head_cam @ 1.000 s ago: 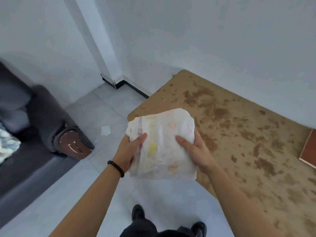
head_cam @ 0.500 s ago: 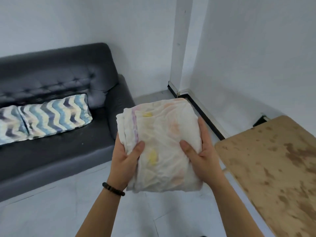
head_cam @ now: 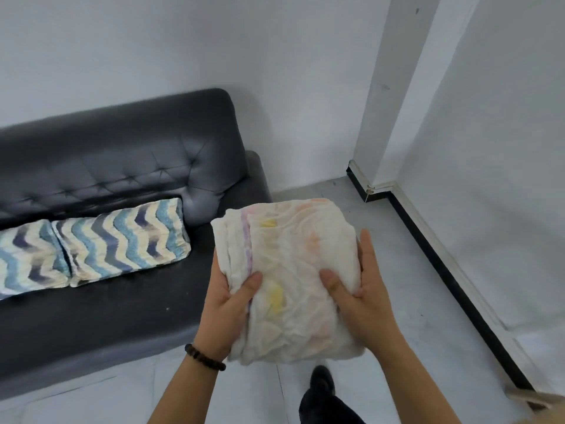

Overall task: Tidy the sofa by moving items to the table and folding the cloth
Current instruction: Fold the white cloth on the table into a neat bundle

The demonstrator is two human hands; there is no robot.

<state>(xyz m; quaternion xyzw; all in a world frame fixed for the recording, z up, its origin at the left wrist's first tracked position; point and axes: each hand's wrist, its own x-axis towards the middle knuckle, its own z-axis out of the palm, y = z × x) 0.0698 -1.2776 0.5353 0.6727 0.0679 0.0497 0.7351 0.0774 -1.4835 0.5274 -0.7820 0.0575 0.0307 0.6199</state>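
Folded cloth [head_cam: 293, 280] gripped by left hand [head_cam: 227, 304] and right hand [head_cam: 363, 295], near sofa [head_cam: 122, 166]. Folding looks done; next, lay it down flat.

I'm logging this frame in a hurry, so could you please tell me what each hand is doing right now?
Left hand: holds the cloth, thumb on top.
Right hand: holds the cloth, thumb on top.

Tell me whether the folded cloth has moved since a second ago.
Yes. The folded cloth has left the table corner and is now held in front of the sofa at its armrest end; the table shows only at the lower right.
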